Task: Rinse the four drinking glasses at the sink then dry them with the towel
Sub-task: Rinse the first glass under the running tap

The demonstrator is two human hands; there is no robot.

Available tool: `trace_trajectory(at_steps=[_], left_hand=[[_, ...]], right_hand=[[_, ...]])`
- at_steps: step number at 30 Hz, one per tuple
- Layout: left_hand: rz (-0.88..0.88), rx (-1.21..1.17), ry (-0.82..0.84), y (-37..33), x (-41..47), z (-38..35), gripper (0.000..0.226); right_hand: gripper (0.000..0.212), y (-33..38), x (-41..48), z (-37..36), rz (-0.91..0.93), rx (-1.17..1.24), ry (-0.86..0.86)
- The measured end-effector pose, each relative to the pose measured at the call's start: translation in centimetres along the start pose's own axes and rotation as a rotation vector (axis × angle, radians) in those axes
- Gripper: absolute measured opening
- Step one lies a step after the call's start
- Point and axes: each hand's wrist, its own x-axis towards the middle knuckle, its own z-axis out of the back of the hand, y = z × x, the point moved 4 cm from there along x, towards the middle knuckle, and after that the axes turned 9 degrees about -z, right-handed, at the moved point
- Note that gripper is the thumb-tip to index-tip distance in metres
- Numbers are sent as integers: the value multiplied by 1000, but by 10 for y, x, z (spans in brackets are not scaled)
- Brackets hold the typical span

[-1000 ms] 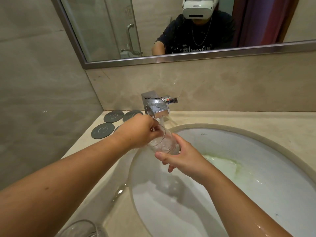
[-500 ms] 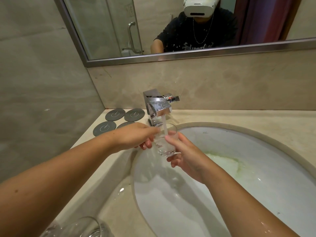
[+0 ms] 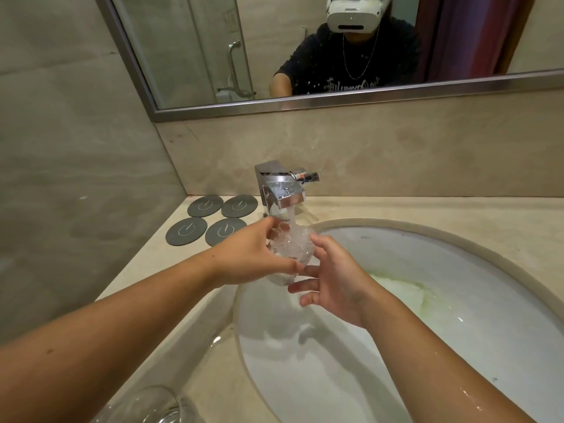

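We hold a drinking glass [image 3: 290, 248] upright between both hands, full of churning, bubbly water. Our left hand [image 3: 250, 257] wraps it from the left, with the thumb low across the near side and the fingers curled round the far side. Our right hand [image 3: 332, 276] meets it from the right: the thumb lies near the rim, and the fingers [image 3: 300, 288] reach out fairly straight against the lower wall and base, touching rather than clasping.

Straight above the grip, a stream of water [image 3: 291, 216] drops from the chrome faucet [image 3: 280, 190] into the glass's mouth. Below and to the right of the grip lies the white sink [image 3: 457, 346]; the glass hangs over its left rim.

Left of the grip and a little farther back, four dark round coasters [image 3: 225, 232] lie on the beige counter [image 3: 427, 209]. Well toward us from the grip, at the lower left edge, the rim of another glass [image 3: 152, 404] shows. Above the faucet hangs a framed mirror [image 3: 213, 41].
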Motion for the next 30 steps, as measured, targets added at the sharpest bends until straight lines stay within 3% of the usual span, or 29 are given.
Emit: trace_trajectory(at_steps=[5, 13, 17, 24, 30], left_hand=[[14, 219, -54, -2, 2, -3, 72], [-90, 770, 34, -11, 6, -14, 83], [-88, 781, 60, -12, 11, -17, 82], [-91, 577, 44, 0, 14, -17, 92], [-60, 443, 83, 9, 6, 6, 84]], right_hand=[[68, -4, 4, 17, -64, -56, -188], [46, 0, -1, 22, -4, -88, -287], [40, 2, -2, 17, 32, -66, -218], [36, 4, 2, 17, 104, 1, -173], [38, 0, -1, 20, -7, 150, -223]])
